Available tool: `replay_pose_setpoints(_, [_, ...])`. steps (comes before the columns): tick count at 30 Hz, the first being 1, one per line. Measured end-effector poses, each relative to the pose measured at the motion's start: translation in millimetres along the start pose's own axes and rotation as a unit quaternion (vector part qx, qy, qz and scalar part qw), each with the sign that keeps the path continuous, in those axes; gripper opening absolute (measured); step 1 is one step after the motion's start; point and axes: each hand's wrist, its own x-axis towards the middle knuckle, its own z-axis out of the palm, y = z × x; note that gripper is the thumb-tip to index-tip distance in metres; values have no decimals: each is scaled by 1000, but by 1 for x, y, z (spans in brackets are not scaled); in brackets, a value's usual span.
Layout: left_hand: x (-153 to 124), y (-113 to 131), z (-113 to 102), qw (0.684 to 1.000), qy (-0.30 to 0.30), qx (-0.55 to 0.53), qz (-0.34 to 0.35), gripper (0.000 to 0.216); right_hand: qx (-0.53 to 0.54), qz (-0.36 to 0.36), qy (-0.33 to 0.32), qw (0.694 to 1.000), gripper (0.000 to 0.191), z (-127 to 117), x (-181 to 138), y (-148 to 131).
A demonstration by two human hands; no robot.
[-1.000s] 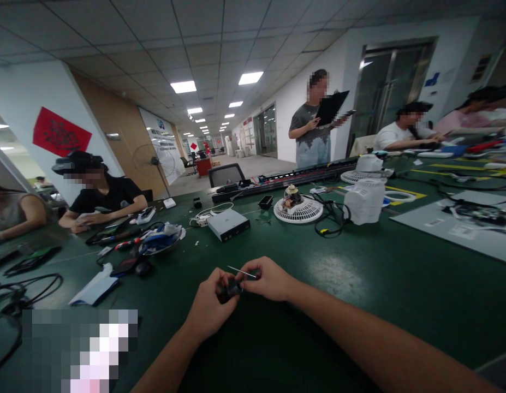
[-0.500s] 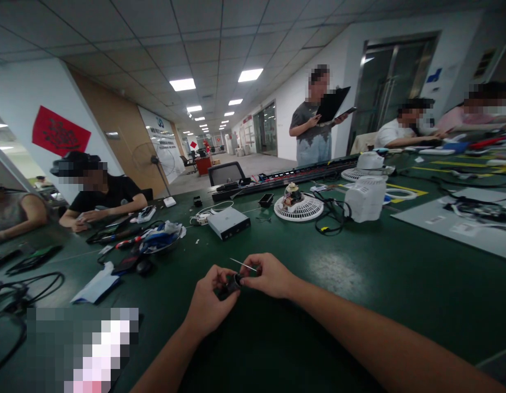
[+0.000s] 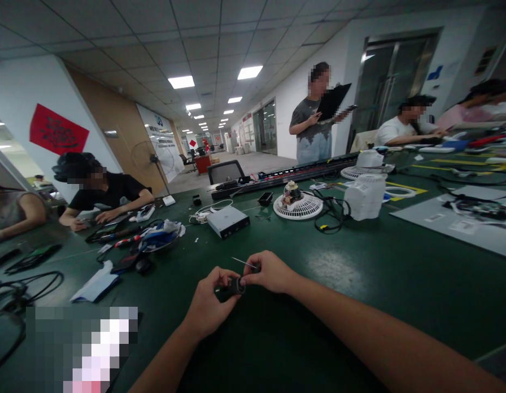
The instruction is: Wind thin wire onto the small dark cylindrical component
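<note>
Low over the green table [image 3: 359, 273], my left hand [image 3: 209, 305] is closed around a small black cylindrical part [image 3: 231, 287]. My right hand [image 3: 269, 272] pinches the part's right end, and a thin metal rod [image 3: 243, 263] sticks out up and to the left from its fingers. The two hands meet at the part, in the lower middle of the head view. What the rod belongs to is hidden by the fingers.
Beyond my hands lie a grey box [image 3: 228, 221], a white fan grille with a motor [image 3: 297, 206], a white fan housing [image 3: 365, 196] and black cables. At left are tools, a paper [image 3: 95, 284] and seated people. Another person stands at the back.
My hands have stayed together on the black part, shifting only slightly. The view has drifted a little. The seated person at left has moved an arm.
</note>
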Motion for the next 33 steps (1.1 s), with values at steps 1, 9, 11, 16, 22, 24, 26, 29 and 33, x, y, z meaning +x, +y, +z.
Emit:
replay_pose_setpoints(1, [0, 0, 0, 1000, 0, -1, 3, 19, 0, 2, -9, 1000, 21, 0, -1, -1])
replay_pose_setpoints(9, [-3, -2, 3, 1000, 7, -13, 19, 26, -148, -100, 18, 984, 17, -7, -11, -20])
replay_pose_setpoints(11, [-3, -1, 3, 1000, 8, -14, 25, 28, -143, -117, 27, 982, 11, -6, -13, -21])
replay_pose_setpoints(16, [-1, 1, 4, 998, 35, -7, 49, 29, 78, -90, -22, 993, 12, 4, -7, -10])
replay_pose_setpoints(22, [-1, 5, 2, 998, 44, -15, 51, 26, 257, -31, -95, 961, 31, 7, 0, 1])
replay_pose_setpoints(24, [-1, 6, 2, 998, 33, -21, 56, 24, 267, -2, -104, 958, 32, 7, 0, 2])
replay_pose_setpoints(26, [-1, 6, 2, 998, 21, -21, 56, 22, 245, 12, -100, 964, 32, 8, -1, 0])
replay_pose_setpoints(29, [0, 6, 2, 999, 33, -6, 39, 23, 190, -6, -40, 981, 28, 9, -3, -4])
replay_pose_setpoints(33, [1, 4, 2, 998, 61, 6, 19, 23, 165, -22, -13, 986, 17, 11, -4, -9])
